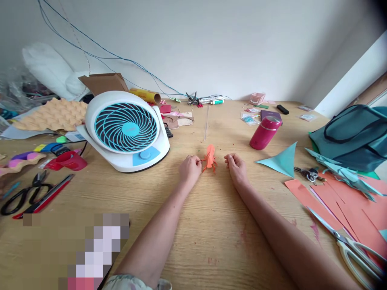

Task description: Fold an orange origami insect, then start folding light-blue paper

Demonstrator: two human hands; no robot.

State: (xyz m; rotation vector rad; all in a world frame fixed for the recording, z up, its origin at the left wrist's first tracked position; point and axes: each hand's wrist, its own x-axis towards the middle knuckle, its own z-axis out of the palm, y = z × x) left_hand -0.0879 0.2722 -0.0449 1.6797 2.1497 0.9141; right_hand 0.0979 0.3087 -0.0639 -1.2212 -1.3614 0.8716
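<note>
An orange folded-paper insect [210,157] with thin legs stands on the wooden table in front of me. At its left side, my left hand [190,170] is closed, with thumb and fingertip pinching one of its legs. My right hand [236,167] rests on the table just to the right of the insect, apart from it. Its fingers are curled in, and nothing shows between them.
A white fan [128,129] stands at left, beyond scissors [34,189] and a red cutter [48,195]. To the right are a pink flask [265,133], teal paper [281,160], keys [310,174], orange sheets [356,205], white-handled scissors [341,237] and a teal bag [350,133].
</note>
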